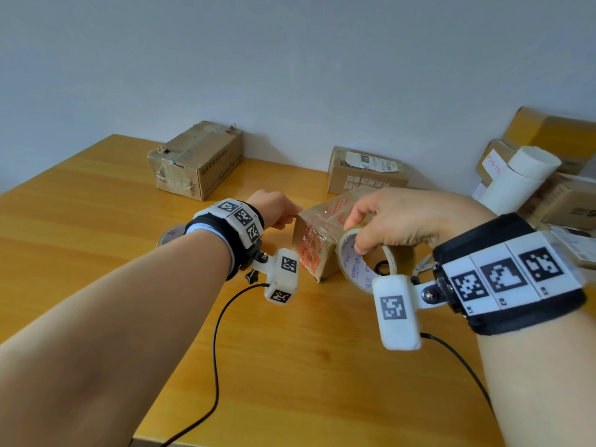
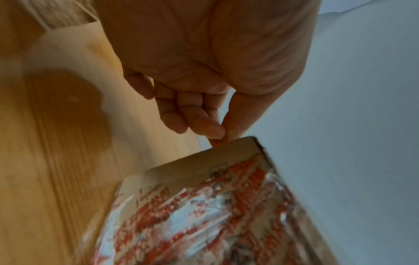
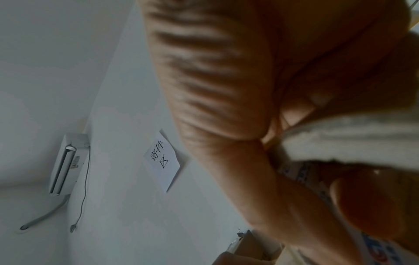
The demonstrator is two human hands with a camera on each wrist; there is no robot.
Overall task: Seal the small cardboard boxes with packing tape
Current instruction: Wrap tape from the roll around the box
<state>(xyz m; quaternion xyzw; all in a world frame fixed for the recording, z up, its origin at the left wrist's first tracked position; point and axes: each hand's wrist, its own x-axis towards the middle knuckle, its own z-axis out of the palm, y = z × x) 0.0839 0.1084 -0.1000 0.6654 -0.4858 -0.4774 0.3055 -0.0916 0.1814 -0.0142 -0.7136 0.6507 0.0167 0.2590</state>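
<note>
A small cardboard box (image 1: 317, 243) wrapped in red-printed clear tape stands at the table's middle; the left wrist view shows its taped face (image 2: 204, 215) close up. My left hand (image 1: 279, 212) is at the box's upper left edge. Its thumb and forefinger (image 2: 215, 131) pinch together there, on what looks like the end of a clear tape strip. My right hand (image 1: 359, 233) grips a roll of packing tape (image 1: 361, 264) just right of the box, fingers through its core. In the right wrist view the roll (image 3: 353, 143) is a pale blur under the palm.
Another tape roll (image 1: 169, 235) lies behind my left wrist. Scissors (image 1: 422, 266) lie by my right wrist. Taped boxes (image 1: 196, 159) (image 1: 364, 172) stand along the wall. A pile of boxes (image 1: 554, 133) and a white paper roll (image 1: 522, 175) fill the right end. Camera cables (image 1: 216, 350) trail over the front of the table.
</note>
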